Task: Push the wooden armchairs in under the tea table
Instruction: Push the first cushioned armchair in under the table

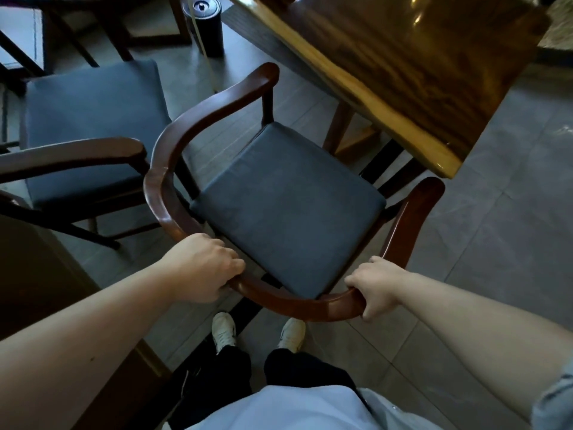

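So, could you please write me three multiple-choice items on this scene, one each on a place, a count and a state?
1. Where do the hands grip the armchair?
A. its curved back rail
B. its seat cushion
C. its front legs

2. How many blue seat cushions are in view?
A. one
B. two
C. four

3. How far is the gripped chair under the tea table?
A. fully under
B. lying on its side
C. mostly still out

Answers:
1 A, since the left hand and right hand both close round the back rail.
2 B, since a second chair with a blue cushion stands to the left.
3 C, since nearly the whole seat shows clear of the tabletop edge.
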Demonstrator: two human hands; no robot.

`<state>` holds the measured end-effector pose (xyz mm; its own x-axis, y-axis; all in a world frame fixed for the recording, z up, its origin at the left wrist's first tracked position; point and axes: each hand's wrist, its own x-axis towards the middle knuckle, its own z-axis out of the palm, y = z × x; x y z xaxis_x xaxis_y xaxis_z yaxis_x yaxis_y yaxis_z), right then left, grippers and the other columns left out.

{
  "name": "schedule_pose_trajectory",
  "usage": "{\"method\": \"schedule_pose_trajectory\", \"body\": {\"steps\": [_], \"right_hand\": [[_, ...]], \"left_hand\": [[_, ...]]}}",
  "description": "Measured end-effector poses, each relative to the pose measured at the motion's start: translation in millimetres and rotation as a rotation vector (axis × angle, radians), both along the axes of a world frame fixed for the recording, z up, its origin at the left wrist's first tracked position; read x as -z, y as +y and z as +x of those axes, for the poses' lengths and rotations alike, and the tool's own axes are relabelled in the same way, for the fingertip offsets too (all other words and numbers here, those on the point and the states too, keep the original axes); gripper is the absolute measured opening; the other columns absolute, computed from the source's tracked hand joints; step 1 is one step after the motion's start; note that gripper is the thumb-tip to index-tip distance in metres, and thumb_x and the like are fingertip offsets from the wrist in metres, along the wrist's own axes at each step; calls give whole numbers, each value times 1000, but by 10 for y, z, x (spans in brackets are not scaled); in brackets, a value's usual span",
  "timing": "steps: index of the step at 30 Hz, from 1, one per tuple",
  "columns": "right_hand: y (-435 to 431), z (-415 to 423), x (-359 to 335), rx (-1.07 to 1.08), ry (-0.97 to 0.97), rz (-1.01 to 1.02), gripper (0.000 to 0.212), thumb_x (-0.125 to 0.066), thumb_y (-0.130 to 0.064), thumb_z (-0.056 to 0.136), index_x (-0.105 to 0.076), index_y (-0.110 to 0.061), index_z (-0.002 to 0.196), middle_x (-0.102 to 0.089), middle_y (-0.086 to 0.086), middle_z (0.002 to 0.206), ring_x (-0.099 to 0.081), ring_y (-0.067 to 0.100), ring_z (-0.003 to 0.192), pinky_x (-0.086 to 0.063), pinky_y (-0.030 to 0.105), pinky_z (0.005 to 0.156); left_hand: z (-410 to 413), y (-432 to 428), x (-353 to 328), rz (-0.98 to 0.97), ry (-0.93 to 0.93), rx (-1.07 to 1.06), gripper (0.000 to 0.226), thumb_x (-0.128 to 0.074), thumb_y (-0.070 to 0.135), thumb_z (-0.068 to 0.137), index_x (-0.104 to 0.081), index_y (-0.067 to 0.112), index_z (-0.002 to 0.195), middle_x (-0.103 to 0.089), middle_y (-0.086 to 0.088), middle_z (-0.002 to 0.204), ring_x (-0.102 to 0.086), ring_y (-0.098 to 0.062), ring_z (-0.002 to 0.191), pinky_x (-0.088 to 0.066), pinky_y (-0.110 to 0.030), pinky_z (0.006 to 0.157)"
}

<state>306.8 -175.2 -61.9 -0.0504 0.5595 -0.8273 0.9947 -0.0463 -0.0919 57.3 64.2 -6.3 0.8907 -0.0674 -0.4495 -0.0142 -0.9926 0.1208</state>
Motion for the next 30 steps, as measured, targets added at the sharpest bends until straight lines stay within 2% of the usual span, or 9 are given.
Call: {"method": "schedule_pose_trajectory", "body": {"steps": [2,4,7,9,11,17,22,25,30], "right_hand": [[-41,-18,-21,44,1,11,51,-69,-57,69,-56,-28,108,-64,-3,108,-58,22,108,-39,40,99],[-55,-94,-82,133,29,42,61,-65,-63,71,-52,-28,120,-60,-2,117,-54,22,114,-36,42,104],[-71,-349,-252,401,202,190,74,-64,-67,75,-44,-31,136,-55,-5,131,-50,16,121,-38,37,105],[-30,-551,-374,638,375,264,70,-69,-60,80,-44,-30,138,-51,-7,136,-47,10,123,-39,29,104],[21,-763,-463,824,480,315,67,-71,-58,81,-45,-32,137,-48,-11,137,-45,6,125,-37,26,105],[322,-1370,-534,1128,511,529,72,-63,-74,69,-44,-46,132,-46,-23,134,-43,-4,124,-40,29,106],[671,-1629,-504,1197,428,604,71,-67,-69,69,-45,-43,132,-47,-23,131,-46,-2,121,-43,31,103],[816,-1771,-481,1086,306,585,71,-67,-66,70,-47,-37,133,-50,-18,130,-49,4,118,-44,34,100],[881,-1926,-375,1030,79,570,63,-65,-24,85,-45,-37,143,-41,-14,153,-51,14,129,-43,33,101]], "left_hand": [[25,-8,-42,-10,3,21,28,-45,41,80,-59,29,101,-64,10,94,-60,-16,91,-50,-37,76],[18,16,-89,-30,-42,51,32,-44,44,80,-60,28,102,-64,11,93,-60,-16,90,-51,-36,72],[-42,153,-79,-45,-91,115,30,-49,38,77,-62,27,102,-64,10,89,-60,-17,86,-51,-36,69],[-76,306,-109,-47,-109,119,32,-53,37,75,-62,26,104,-65,8,92,-60,-19,88,-52,-37,72],[-93,482,-151,-56,-123,131,40,-45,43,76,-63,24,106,-67,5,95,-61,-21,92,-53,-38,74],[-46,938,-138,-105,-106,205,52,-42,50,72,-67,19,105,-70,2,99,-64,-23,94,-56,-38,77],[7,1195,-40,-170,-121,318,49,-45,50,72,-66,19,104,-69,2,96,-64,-23,91,-56,-36,73],[-8,1334,44,-198,-134,343,40,-46,42,76,-65,20,104,-69,4,95,-64,-23,88,-55,-34,66],[68,1519,195,-173,-90,475,38,-36,32,77,-60,24,105,-70,6,92,-67,-23,78,-52,-36,52]]}}
